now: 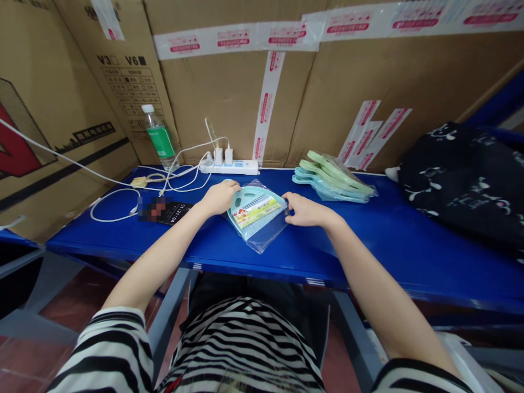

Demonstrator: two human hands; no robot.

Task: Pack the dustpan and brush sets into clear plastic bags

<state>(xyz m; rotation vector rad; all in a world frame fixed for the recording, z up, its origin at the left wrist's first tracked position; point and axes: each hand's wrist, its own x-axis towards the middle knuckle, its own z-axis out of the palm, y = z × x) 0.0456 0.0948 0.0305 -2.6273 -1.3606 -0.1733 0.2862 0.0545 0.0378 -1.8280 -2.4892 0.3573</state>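
Observation:
A light blue plastic piece with a curved edge, oval cut-outs and a row of slots lies on the table in front of me. It has a yellow and green printed label and is partly inside a clear plastic bag. My left hand is closed around its left end, fingertips partly hidden. My right hand pinches the right edge of the clear bag. Back right of it lies a pile of similar light green and blue handled plastic pieces in clear wrapping.
On the blue table stand a water bottle and a white power strip with chargers and looping white cables. A phone showing a timer lies at left. A dark patterned fabric bundle sits right. Cardboard walls the back.

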